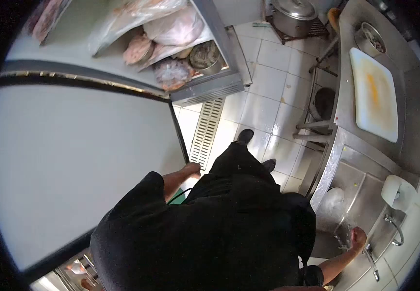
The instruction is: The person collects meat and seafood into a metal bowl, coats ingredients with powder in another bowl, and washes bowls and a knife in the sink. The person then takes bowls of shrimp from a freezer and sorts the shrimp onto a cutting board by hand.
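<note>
To avoid splashing, the right hand is best low over the sink, the left hand beside the fridge door; whether fingers pinch, I cannot tell.

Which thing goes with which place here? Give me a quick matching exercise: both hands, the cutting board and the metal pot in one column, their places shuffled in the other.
Column one:
1. Left hand
2. Right hand
3. Cutting board
4. Metal pot

Column two:
A. On the steel counter
B. Near the edge of the open fridge door
C. On a dark rack, with its lid on
D. Over the sink

Right pairs: 1-B, 2-D, 3-A, 4-C.
</note>
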{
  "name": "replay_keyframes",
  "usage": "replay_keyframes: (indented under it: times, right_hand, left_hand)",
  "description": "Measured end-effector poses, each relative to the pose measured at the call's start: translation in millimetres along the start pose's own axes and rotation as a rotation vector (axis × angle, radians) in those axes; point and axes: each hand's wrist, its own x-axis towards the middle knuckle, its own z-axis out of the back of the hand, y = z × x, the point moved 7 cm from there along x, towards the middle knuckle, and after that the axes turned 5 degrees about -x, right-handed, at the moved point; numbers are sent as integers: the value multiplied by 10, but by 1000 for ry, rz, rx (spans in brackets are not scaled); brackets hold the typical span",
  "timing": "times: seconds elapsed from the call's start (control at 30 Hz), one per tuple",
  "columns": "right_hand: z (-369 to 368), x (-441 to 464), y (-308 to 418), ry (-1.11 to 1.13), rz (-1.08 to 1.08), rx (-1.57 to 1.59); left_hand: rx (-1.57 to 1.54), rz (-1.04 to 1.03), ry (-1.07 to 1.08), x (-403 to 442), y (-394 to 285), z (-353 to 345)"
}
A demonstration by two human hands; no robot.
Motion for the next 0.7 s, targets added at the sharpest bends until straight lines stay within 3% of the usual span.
replay_keyframes:
  times: [0.1, 0.17, 0.3, 0.33, 0.4, 0.5, 0.53, 0.6, 0.7]
  right_hand:
    - [-244, -89, 104, 110, -196, -353]
    - [-398, -215, 232, 186, -303, -508]
    - [-484, -497, 362, 247, -219, -504]
    - [-259, -468, 476, 89, 315, -580]
    - [6, -719, 574, -78, 848, -614]
    - [992, -1001, 294, -1128, -161, -1197]
    - [1187, -912, 99, -1118, -166, -1196]
    - [1491, -937, -239, -1404, -309, -1183]
    - [1632, -933, -517, -1398, -326, -1055]
  left_hand:
    - [-114, -9, -24, -379, -195, -110]
    - [-716, 402, 331, -628, -189, -672]
    - [-725, 528, 417, -1433, -144, -906]
    - [-717, 554, 418, -1648, -54, -910]
    - [-683, 610, 407, -2049, 132, -846]
    - [-600, 672, 382, -2406, 350, -678]
    - [-552, 688, 375, -2463, 392, -629]
    - [-456, 702, 369, -2449, 422, -541]
    - [-271, 683, 379, -2250, 374, -436]
